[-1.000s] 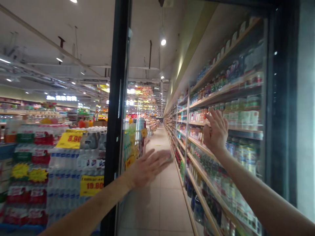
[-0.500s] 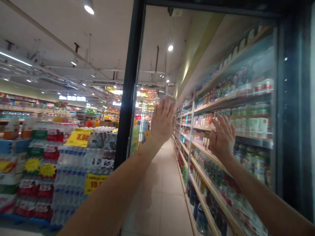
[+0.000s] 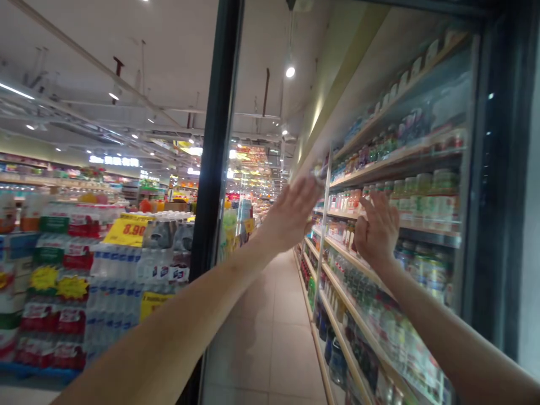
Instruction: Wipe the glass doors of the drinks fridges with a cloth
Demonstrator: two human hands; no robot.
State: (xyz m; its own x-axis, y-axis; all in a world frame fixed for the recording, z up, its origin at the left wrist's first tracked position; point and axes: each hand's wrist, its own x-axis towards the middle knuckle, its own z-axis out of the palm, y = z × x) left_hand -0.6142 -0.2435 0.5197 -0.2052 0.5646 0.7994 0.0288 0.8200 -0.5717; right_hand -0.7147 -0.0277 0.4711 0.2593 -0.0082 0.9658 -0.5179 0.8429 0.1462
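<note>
Left hand point(image 3: 291, 216) and right hand point(image 3: 377, 228), both open.
Nearest: glass pane point(image 3: 257, 50), dark frame point(image 3: 215, 140) at left; shelved bottles point(image 3: 434, 194), right.

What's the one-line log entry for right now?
left hand: open, raised | right hand: open, raised | dark-framed glass: contact unclear | through glass: bottles on shelves

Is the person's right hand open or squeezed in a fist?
Open. The right hand is raised with its fingers stretched out, not curled into a fist.
</note>
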